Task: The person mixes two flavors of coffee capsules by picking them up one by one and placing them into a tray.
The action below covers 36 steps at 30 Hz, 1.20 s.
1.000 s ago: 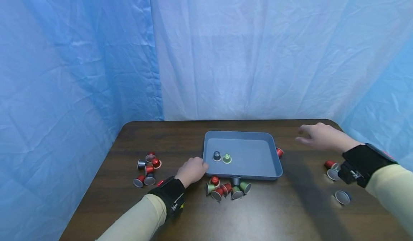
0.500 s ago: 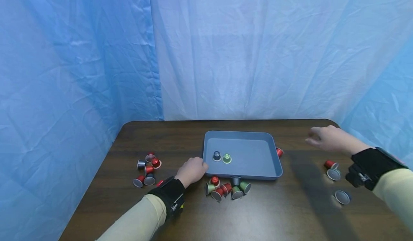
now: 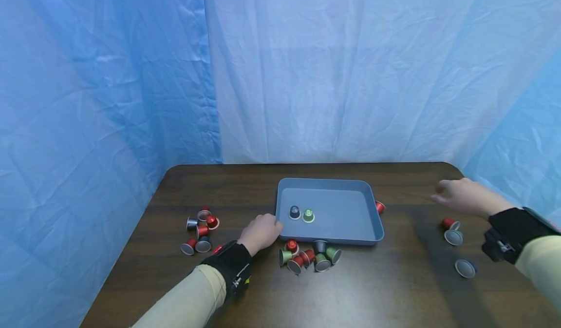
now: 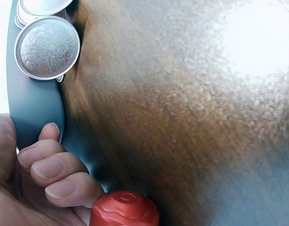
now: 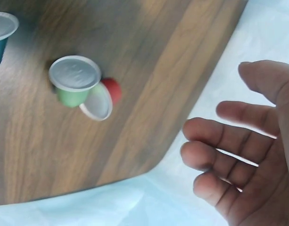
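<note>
Plainly, the tray [image 3: 280,206] (light, stiff plastic, best held at its rim) is gripped by the left hand [image 3: 260,232]; nothing is held by the loosely open right hand [image 3: 464,197].

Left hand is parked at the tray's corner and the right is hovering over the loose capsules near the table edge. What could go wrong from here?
1. The left hand rests curled against the tray corner; a nudge could slide the tray into the capsule cluster packed against its near rim.
2. The right hand is open above the green capsule and red capsule, which lie near the table edge; a clumsy grab might knock them off.
</note>
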Each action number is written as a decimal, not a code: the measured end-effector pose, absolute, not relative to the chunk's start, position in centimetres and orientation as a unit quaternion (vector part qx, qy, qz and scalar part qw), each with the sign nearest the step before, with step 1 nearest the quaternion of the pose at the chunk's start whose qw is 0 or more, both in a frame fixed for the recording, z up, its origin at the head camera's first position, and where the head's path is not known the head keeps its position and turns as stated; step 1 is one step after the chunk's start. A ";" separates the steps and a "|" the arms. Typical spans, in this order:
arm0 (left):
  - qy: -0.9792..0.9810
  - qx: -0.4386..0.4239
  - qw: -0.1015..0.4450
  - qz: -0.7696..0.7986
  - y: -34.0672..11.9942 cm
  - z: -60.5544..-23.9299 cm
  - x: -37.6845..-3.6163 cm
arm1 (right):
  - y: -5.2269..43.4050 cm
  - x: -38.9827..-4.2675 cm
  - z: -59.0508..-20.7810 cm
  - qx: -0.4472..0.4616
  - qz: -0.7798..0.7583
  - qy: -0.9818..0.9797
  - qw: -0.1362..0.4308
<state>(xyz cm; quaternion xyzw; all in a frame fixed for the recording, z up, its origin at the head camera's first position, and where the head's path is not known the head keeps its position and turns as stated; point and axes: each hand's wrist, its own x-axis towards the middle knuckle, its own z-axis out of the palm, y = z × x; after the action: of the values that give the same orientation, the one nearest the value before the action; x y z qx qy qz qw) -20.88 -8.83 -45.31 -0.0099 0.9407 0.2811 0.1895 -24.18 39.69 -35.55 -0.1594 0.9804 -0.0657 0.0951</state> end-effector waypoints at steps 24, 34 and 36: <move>0.938 -0.018 0.195 0.287 -8.6 -45.4 -20.9 | 43.3 -23.5 -40.1 -0.134 -0.030 0.985 0.103; 0.937 -0.014 0.192 0.290 -8.8 -45.4 -20.8 | 43.1 -23.9 -41.2 -0.087 -0.032 0.982 0.163; 0.937 -0.015 0.193 0.290 -8.7 -45.4 -20.8 | 43.0 -23.9 -41.4 -0.088 -0.029 0.982 0.164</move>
<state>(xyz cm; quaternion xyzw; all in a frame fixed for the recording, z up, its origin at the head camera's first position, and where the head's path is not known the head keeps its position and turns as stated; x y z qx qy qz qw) -20.79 -8.73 -45.39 -0.0146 0.9372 0.2901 0.1934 -23.87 43.02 -41.41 -0.0884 0.9822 -0.0285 0.1635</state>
